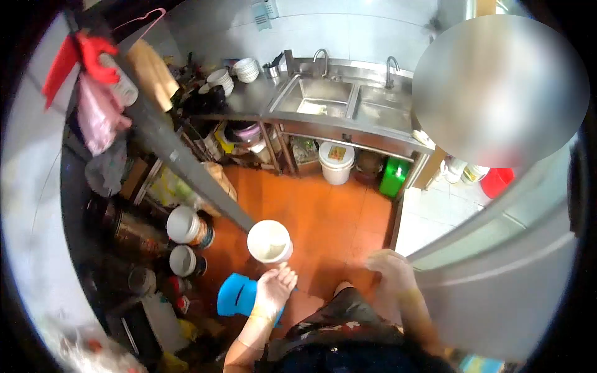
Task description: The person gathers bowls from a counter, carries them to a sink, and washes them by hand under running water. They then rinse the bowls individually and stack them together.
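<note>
My left hand (275,290) is just below a white bucket (288,251) in the view, its fingers loosely bent and apart, with nothing seen in them. The bucket stands open-topped, with something pale at its bottom. Beside and partly behind my left forearm is a blue plastic stool (235,294) with a slot in its seat. My right hand (392,271) hangs over the floor at the right, near a pale panel (472,255). Motion blurs its fingers; no object shows in it.
Ahead stands a steel double sink (320,93) with stacked white bowls (246,70) to its left. Below it are a lidded white bucket (336,163) and a green container (393,177). A dark slanting post (186,168) and several buckets line the left. A blurred patch covers the upper right.
</note>
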A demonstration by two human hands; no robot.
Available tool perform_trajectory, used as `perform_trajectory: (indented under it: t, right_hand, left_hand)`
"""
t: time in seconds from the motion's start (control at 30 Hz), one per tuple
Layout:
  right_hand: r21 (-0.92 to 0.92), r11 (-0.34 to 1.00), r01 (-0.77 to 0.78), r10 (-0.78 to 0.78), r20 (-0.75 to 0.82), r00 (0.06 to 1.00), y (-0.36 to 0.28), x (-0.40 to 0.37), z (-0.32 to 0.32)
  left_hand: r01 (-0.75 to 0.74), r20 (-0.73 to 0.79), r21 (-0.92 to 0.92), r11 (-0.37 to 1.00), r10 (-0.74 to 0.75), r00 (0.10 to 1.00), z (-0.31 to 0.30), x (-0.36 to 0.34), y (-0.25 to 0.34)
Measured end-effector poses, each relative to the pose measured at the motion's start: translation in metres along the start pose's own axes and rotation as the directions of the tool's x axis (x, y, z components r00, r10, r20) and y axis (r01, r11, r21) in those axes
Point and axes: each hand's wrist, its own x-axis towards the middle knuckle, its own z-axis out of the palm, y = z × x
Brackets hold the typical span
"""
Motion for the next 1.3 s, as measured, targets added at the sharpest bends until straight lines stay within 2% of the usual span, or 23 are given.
perform_trajectory:
  t: [0.03,0.07,0.1,0.13,0.2,0.27,0.3,0.37,0.4,0.47,0.53,0.6,0.7,0.83,0.9,0.93,1.0,1.07,1.13,1.2,1.23,1.27,1.3]
  right_hand:
    - [-0.030,1.000,-0.006,0.004,-0.070,0.998,0.009,0.017,-0.013]
    - [0.293,0.950,-0.109,0.165,-0.172,0.971,0.028,0.035,-0.030]
    - [0.592,0.791,-0.154,0.337,-0.212,0.917,0.046,0.057,-0.048]
    - [0.737,0.661,-0.140,0.353,-0.142,0.925,0.060,0.084,-0.068]
    - [0.755,0.654,-0.050,0.380,-0.271,0.885,0.094,0.141,-0.110]
    - [0.814,0.579,0.041,0.535,-0.418,0.734,0.100,0.215,-0.137]
    - [0.797,0.601,0.057,0.572,-0.479,0.666,0.090,0.259,-0.140]
    - [0.845,0.535,-0.001,0.403,-0.254,0.879,0.101,0.346,-0.150]
    - [0.862,0.505,-0.044,0.311,-0.135,0.941,0.101,0.384,-0.153]
    - [0.686,0.691,-0.227,0.495,-0.221,0.840,0.042,0.468,-0.107]
    - [0.685,0.636,-0.354,0.433,0.063,0.899,0.053,0.537,-0.099]
    - [0.643,0.614,-0.458,0.450,0.192,0.872,0.062,0.606,-0.083]
    - [0.588,0.610,-0.530,0.447,0.297,0.844,0.076,0.682,-0.054]
    - [0.519,0.648,-0.558,0.501,0.262,0.825,0.114,0.780,-0.038]
    - [0.629,0.566,-0.532,0.584,0.150,0.798,0.134,0.820,-0.032]
    - [0.660,0.552,-0.510,0.626,0.077,0.776,0.144,0.842,-0.031]
    - [0.744,0.467,-0.479,0.723,-0.010,0.690,0.172,0.875,-0.032]
    - [0.596,0.556,-0.579,0.709,0.024,0.705,0.176,0.907,-0.027]
    - [0.554,0.590,-0.588,0.710,-0.008,0.705,0.183,0.934,-0.022]
    - [0.582,0.527,-0.619,0.765,-0.007,0.644,0.196,0.958,-0.025]
    - [0.611,0.504,-0.610,0.777,-0.012,0.630,0.209,0.964,-0.026]
    - [0.638,0.482,-0.601,0.788,-0.014,0.616,0.218,0.974,-0.027]
    - [0.512,0.568,-0.644,0.772,-0.058,0.633,0.210,0.989,-0.022]
  left_hand:
    - [0.035,0.010,0.045,0.998,-0.035,0.999,0.018,0.036,0.009]
    - [0.069,0.020,0.089,0.994,-0.071,0.997,0.039,0.073,0.019]
    - [0.060,-0.029,0.113,0.992,-0.057,0.998,0.062,0.106,0.028]
    - [0.050,-0.077,0.136,0.989,-0.039,0.996,0.080,0.137,0.036]
    - [0.055,-0.079,0.097,0.994,-0.048,0.996,0.098,0.208,0.059]
    - [-0.015,-0.071,0.138,0.990,0.025,0.997,0.116,0.267,0.082]
    - [-0.027,-0.030,0.135,0.990,0.031,0.999,0.131,0.293,0.096]
    - [-0.034,0.030,0.138,0.990,0.030,0.999,0.155,0.338,0.127]
    - [-0.055,0.020,0.134,0.989,0.053,0.998,0.164,0.359,0.144]
    - [-0.106,0.014,0.106,0.989,0.105,0.994,0.175,0.407,0.180]
    - [-0.182,-0.027,0.158,0.971,0.188,0.982,0.189,0.455,0.222]
    - [-0.239,-0.051,0.161,0.957,0.250,0.967,0.203,0.512,0.271]
    - [-0.308,-0.039,0.353,0.884,0.343,0.939,0.226,0.603,0.354]
    - [-0.341,-0.055,0.537,0.772,0.435,0.899,0.255,0.772,0.482]
    - [-0.353,-0.043,0.618,0.703,0.478,0.877,0.260,0.864,0.551]
    - [-0.336,-0.118,0.626,0.704,0.511,0.851,0.288,0.889,0.575]
    - [-0.336,-0.142,0.558,0.759,0.486,0.863,0.251,0.995,0.646]
    - [-0.375,-0.263,0.602,0.705,0.618,0.740,0.290,1.025,0.667]
    - [-0.550,-0.017,0.592,0.589,0.692,0.722,0.252,1.096,0.718]
    - [-0.691,0.169,0.474,0.545,0.714,0.679,0.266,1.111,0.736]
    - [-0.644,0.084,0.504,0.575,0.710,0.700,0.274,1.119,0.755]
    - [-0.612,0.119,0.536,0.581,0.666,0.736,0.277,1.123,0.762]
    - [-0.513,0.058,0.615,0.599,0.615,0.787,0.261,1.145,0.783]
